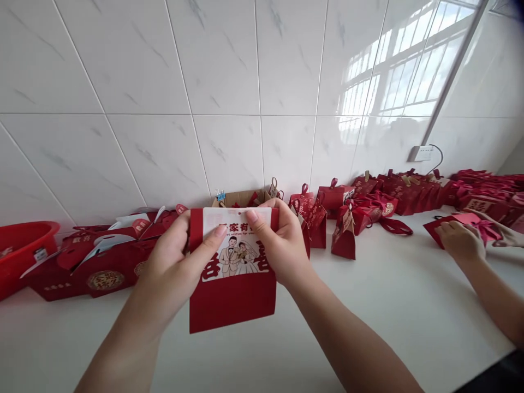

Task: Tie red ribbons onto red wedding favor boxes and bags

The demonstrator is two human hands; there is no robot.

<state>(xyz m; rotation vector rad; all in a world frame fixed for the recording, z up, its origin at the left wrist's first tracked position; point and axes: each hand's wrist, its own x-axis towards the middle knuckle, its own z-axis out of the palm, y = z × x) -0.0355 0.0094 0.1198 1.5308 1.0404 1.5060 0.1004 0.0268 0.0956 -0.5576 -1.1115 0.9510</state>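
Note:
A red paper gift box is held up in front of me above the white table. My left hand grips its left side, thumb pressed on the front. On the right side my right hand holds it the same way, its thumb near the top edge. Across the upper front lies a white card printed with a bride and groom and red characters. Both thumbs rest on this card. The fingers behind the box are hidden.
Open red boxes and a red basin stand at left. Behind my hands is a cardboard box. Finished-looking red boxes line the wall rightward. At far right, a co-worker's hands hold a ribboned red box.

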